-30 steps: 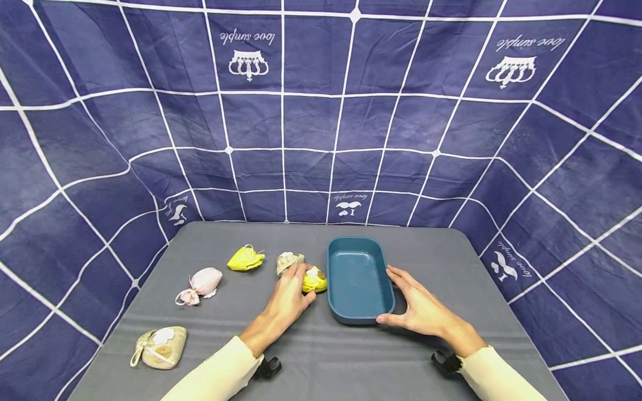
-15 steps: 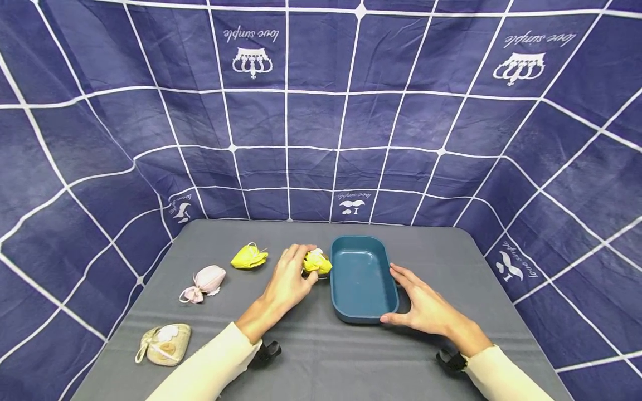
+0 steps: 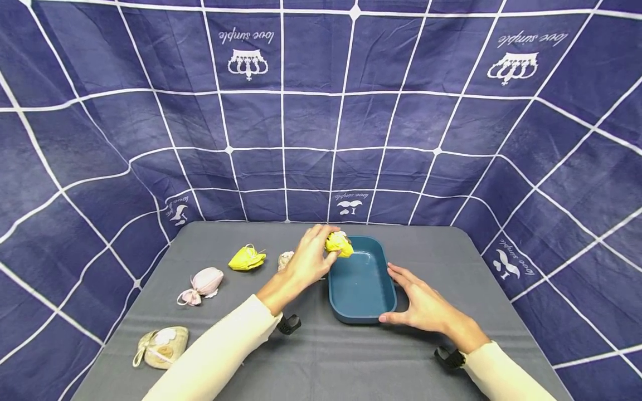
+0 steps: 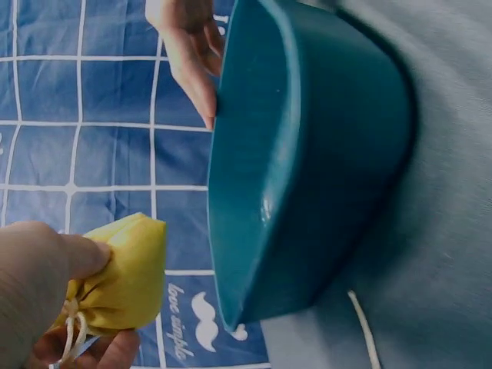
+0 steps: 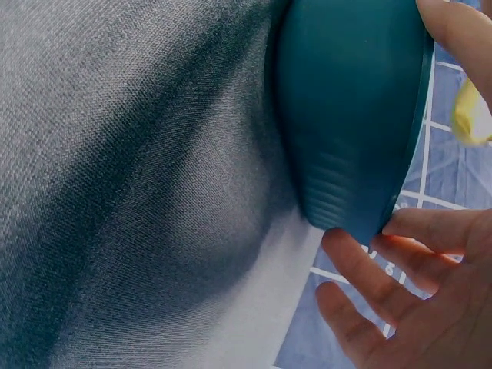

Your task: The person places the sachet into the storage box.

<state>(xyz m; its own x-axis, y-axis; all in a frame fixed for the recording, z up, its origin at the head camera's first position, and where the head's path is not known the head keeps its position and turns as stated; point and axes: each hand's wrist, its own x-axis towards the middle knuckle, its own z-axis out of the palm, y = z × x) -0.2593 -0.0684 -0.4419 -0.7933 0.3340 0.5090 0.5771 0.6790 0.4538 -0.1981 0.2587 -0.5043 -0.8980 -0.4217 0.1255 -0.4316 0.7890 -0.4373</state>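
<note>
My left hand (image 3: 307, 257) pinches a yellow drawstring pouch (image 3: 340, 244) between thumb and fingers, over the back left rim of a teal rectangular box (image 3: 362, 287). In the left wrist view, the pouch (image 4: 134, 273) hangs with its white cord by the fingers, beside the box's opening. The box stands on the table with nothing visible inside. On its right side my right hand (image 3: 421, 305) touches the wall with extended fingers, thumb at the near corner. The right wrist view has fingertips (image 5: 338, 242) at the box's end and the thumb on its rim.
A beige pouch (image 3: 285, 259) lies partly behind my left hand. Farther left are another yellow pouch (image 3: 246, 258), a pink pouch (image 3: 205, 282) and a larger beige pouch (image 3: 165, 346). Blue gridded cloth (image 3: 311, 122) walls in the grey table (image 3: 426, 245) at the back and sides.
My left hand has lifted the yellow pouch from beside the box and carried it right, over the rim. The beige pouch behind shows again. My right hand stays at the box.
</note>
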